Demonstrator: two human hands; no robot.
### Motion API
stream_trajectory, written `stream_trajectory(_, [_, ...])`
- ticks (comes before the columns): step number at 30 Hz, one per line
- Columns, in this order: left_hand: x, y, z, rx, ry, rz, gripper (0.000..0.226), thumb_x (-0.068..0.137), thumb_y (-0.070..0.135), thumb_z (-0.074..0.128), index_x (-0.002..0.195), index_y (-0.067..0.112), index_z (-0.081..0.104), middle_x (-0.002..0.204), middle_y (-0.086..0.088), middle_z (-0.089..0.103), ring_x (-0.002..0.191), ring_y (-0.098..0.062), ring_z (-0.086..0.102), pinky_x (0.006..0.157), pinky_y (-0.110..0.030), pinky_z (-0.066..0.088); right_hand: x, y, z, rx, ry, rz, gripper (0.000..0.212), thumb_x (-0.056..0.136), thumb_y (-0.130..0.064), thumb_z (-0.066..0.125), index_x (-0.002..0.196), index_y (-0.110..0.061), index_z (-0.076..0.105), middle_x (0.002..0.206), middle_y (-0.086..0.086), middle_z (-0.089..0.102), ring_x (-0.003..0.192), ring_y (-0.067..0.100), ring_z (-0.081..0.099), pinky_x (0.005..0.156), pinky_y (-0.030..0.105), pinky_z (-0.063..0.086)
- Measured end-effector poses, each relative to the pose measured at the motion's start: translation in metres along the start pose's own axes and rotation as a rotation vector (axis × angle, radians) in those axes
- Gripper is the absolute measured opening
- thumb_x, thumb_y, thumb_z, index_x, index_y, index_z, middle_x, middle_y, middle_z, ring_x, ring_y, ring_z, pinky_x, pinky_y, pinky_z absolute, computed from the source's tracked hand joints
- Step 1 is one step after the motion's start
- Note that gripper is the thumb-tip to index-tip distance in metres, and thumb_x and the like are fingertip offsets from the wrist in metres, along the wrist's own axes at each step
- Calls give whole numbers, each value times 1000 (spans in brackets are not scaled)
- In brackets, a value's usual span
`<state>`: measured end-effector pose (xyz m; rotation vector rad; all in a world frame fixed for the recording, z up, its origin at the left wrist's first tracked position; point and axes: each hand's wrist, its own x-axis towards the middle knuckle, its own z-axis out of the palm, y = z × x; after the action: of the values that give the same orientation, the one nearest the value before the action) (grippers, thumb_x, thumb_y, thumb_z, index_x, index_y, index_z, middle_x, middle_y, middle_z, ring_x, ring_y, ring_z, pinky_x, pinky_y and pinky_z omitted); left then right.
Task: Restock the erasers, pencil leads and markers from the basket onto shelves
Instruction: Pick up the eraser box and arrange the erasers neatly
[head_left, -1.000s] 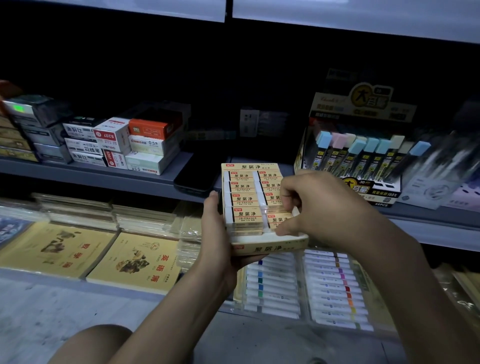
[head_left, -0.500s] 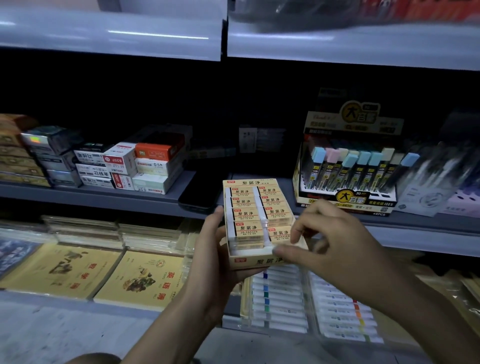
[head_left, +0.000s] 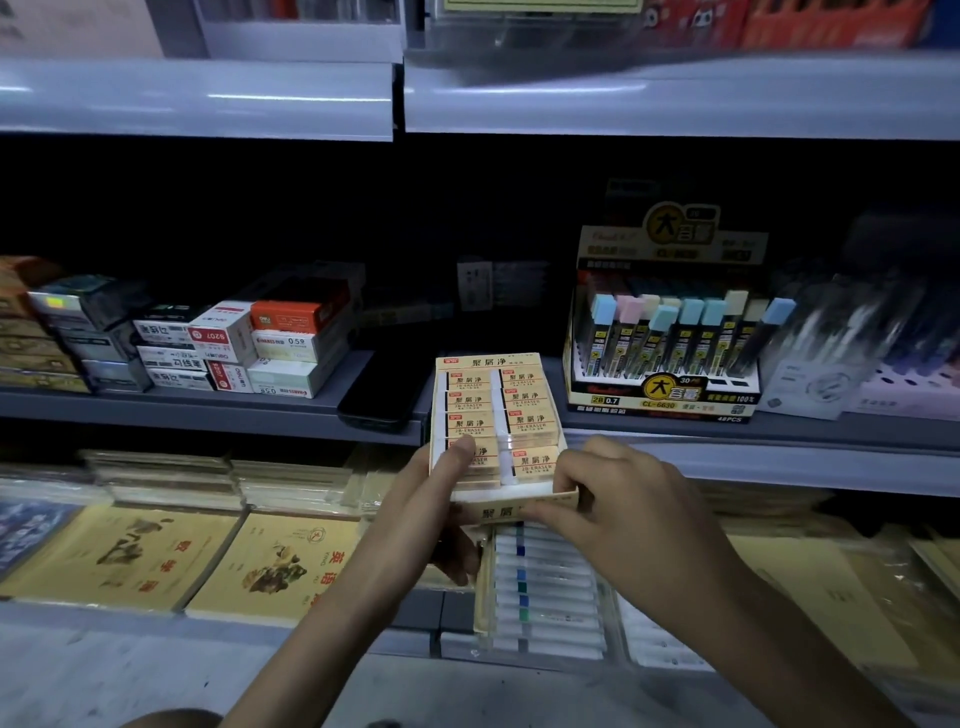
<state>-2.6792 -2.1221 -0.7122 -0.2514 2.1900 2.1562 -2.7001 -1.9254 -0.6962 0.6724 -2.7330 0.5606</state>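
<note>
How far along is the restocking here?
Looks done: a pencil lead display stands on the middle shelf. In hand: left hand and right hand grip the open eraser box in front of that shelf, not yet set down. Left: placing it; the basket is out of view, so remaining stock is unknown.

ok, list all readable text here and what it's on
"2B-ERASER": erasers
"聚屑净": eraser box
"2B 0.7", "CL-6630", "48PCS": lead display
"0.5": white box
"英语": notebook
Other labels: too blurred to read.
</note>
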Motion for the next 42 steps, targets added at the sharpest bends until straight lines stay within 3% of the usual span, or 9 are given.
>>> stream_trajectory(4, [-2,-6,-7,163,130,160,50,91,57,66,133,31,58,96,1,73,62,-18,69,54,-31,54,7,0,4,-17,118,15,37,87,-59,68,73,-26,56,70,-10,45,61,14,48,53,32,37])
stream_trajectory(8, [4,-13,-13,498,250,338,44,95,37,69,127,58,47,97,32,67,69,-5,69,57,-21,53,24,-3,12,10,124,38,39,89,-56,68,73,-24,54,72,-9,46,64,15,48,55,33,37])
stream_trajectory(13, [28,-19,-16,841,459,481,43,98,47,62,139,41,55,107,17,65,80,-4,64,65,-35,58,45,-9,19,17,63,104,27,100,-45,59,104,-19,64,93,-3,53,82,20,58,68,37,50])
stream_trajectory(17, [45,-16,-14,895,542,524,43,99,40,63,139,27,57,113,8,62,77,-14,65,61,-37,56,58,-8,22,-41,50,108,26,106,-34,52,120,-15,62,105,3,57,90,26,62,72,37,53])
stream_trajectory(22, [57,-15,-14,974,560,544,32,101,38,62,131,28,66,116,9,70,81,-20,70,60,-41,57,70,-2,28,-131,45,143,22,106,-26,51,110,-13,69,96,3,58,82,26,61,65,35,48])
stream_trajectory(26, [60,-12,-15,974,560,553,26,100,43,61,121,30,70,109,12,71,79,-16,69,59,-39,55,71,-3,29,-134,61,170,29,106,-34,48,112,-17,70,99,1,60,86,24,62,64,32,42])
stream_trajectory(30, [55,-14,-14,1013,549,514,34,99,44,61,130,30,66,112,11,70,73,-18,68,59,-37,55,67,-10,28,-184,43,171,33,105,-39,45,122,-20,66,110,0,61,92,24,65,67,31,45])
stream_trajectory(38, [48,-18,-9,1034,551,497,44,100,45,56,141,28,58,126,7,66,85,-21,71,62,-34,54,55,-8,28,-167,33,147,33,104,-34,47,133,-21,58,117,0,58,94,24,65,68,32,48])
stream_trajectory(42, [45,-20,-7,1008,505,480,49,99,44,58,145,29,53,130,8,60,91,-18,68,61,-28,48,57,-9,28,-156,163,83,28,104,-37,51,118,-22,70,105,-2,53,93,18,57,64,30,40])
